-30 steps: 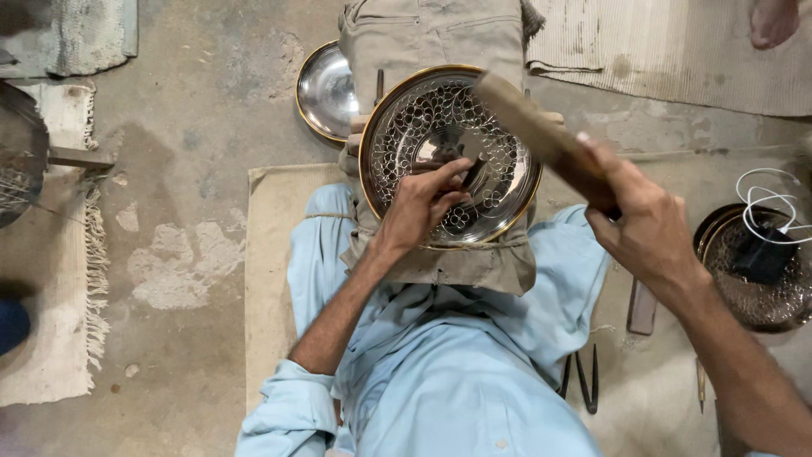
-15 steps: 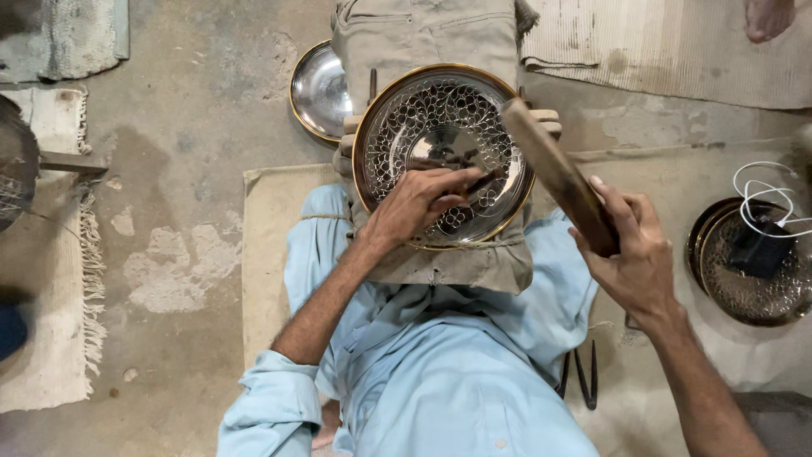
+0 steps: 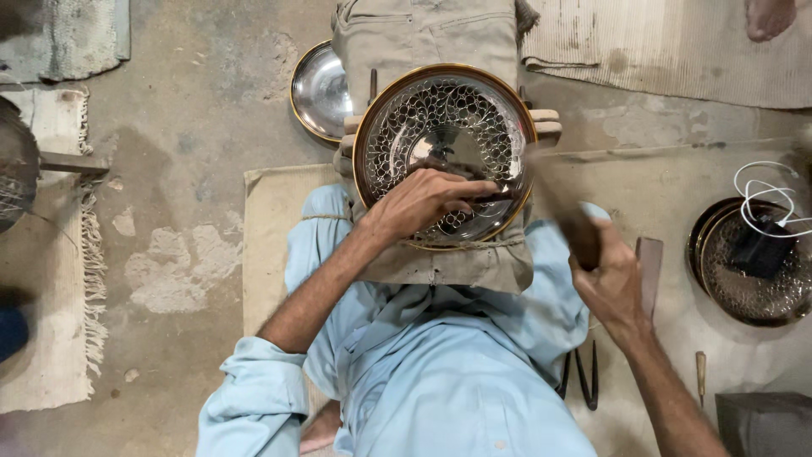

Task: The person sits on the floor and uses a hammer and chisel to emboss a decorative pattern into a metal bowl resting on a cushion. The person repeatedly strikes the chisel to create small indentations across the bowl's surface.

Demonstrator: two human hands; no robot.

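Plate: a round engraved metal plate (image 3: 446,152) with a brass-coloured rim and a pattern of small loops lies on a cloth-covered block across the person's lap, in the middle of the view
Left hand: the left hand (image 3: 423,201) rests on the lower part of the plate, fingers drawn together round a thin dark chisel (image 3: 489,195) whose tip lies on the patterned face
Right hand: the right hand (image 3: 611,283) is closed round the handle of a wooden mallet (image 3: 565,216), which is blurred and stands just right of the plate's rim
Support: the grey cloth pad (image 3: 448,264) under the plate is tied with a cord, and toes (image 3: 545,125) show at its far edge
Nearby: a plain shiny dish (image 3: 319,89) lies behind the plate on the left, a dark patterned plate (image 3: 744,262) with a white cable lies well apart on the right, and black pincers (image 3: 584,377) lie beside the thigh
Risk, fingers: a blow off line could land on the left fingers, since they sit close to the chisel's head
Risk, pattern: a tilted chisel could skid and scratch the finished loops
Risk, plate: the plate only rests on the pad, so a hard strike near the rim could shift or tip it
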